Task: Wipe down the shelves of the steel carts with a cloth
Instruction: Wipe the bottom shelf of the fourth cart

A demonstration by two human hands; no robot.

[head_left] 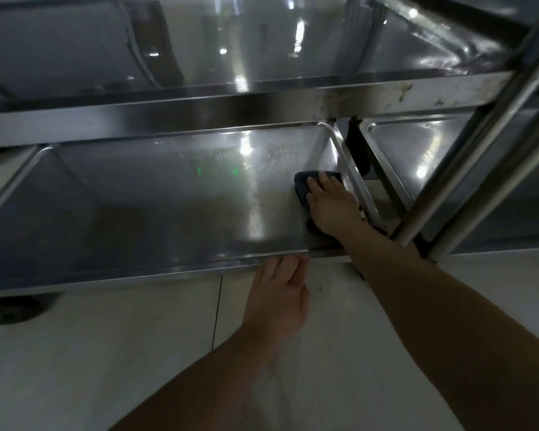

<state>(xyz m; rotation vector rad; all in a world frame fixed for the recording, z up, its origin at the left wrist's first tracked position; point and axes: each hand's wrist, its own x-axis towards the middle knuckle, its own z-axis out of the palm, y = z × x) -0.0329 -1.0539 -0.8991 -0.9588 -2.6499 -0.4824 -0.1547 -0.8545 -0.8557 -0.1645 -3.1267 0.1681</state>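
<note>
So the person is crouching low at the bottom shelf (156, 197) of the steel cart and working the far right corner of it. The right hand (330, 206) is lying flat on a dark cloth (302, 185), fingers straight and pressing it down onto the steel right up against the shelf's right rim. The left hand (277, 290) is resting open against the front edge of the same shelf, fingers straight, looking like it's steadying the cart. Faint smeary streaks are showing near the back right corner, while the left half is looking dull, so I'm guessing most of this shelf is still waiting its turn. A second cart's shelf (417, 157) is sitting just beside on the right, with an upright post (467, 169) crossing in front of the forearm. What I'd be worrying about: the cart is on wheels (there's a caster (10, 309) under the front left corner), so a hard push could be rolling it away. The forearm is also running close to that post, so a wide sweep could be knocking into it. And with a flat palm only, the cloth could be bunching up or slipping out.
</note>
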